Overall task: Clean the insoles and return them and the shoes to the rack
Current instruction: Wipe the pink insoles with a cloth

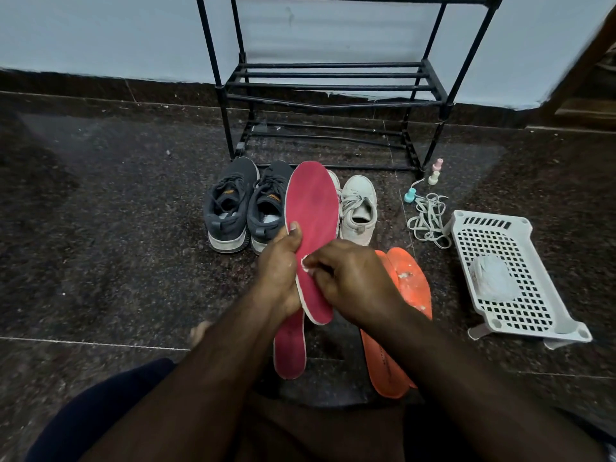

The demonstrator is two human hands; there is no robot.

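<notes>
Both forearms reach forward from 6 o'clock and meet at frame centre. The left hand (pixel 278 265) grips the raised red insole (pixel 312 221) along its left edge, thumb laid on the top face, toe pointing to 12 o'clock. The right hand (pixel 353 278) is curled and pinches a small white wipe (pixel 305 261) against the insole's lower half. Insoles: four in all, namely the held one, a second red insole (pixel 289 348) flat on the floor (pixel 116 211) below it, and two orange insoles (pixel 408 281), overlapped, at 4 o'clock of the hands. Shoes: two dark shoes (pixel 246 203) at 11 o'clock and a white shoe (pixel 359 210) at 1 o'clock. One rack (pixel 333 85) stands at 12 o'clock. One white tray (pixel 513 278) lies at 3 o'clock, loose laces (pixel 429 216) beside it.
</notes>
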